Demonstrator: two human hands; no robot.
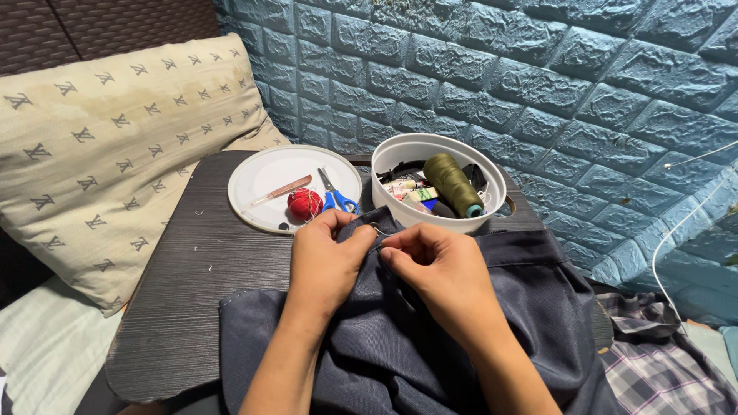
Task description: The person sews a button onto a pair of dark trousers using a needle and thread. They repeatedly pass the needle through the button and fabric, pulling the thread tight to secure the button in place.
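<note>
Near me on the bench (177, 307), my left hand (327, 265) and right hand (438, 269) pinch the dark cloth (523, 307) around a needle (378, 229). Slipping could prick my finger.

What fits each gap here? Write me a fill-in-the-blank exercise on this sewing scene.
1. Both hands, the left hand and the right hand, pinch the dark navy ____.
2. The blue-handled scissors lie on the flat white round ____.
3. The olive-green thread cone sits in the white round ____.
4. Beside the scissors lies a ____ pincushion ball.

Missing words: fabric; lid; tub; red
</note>
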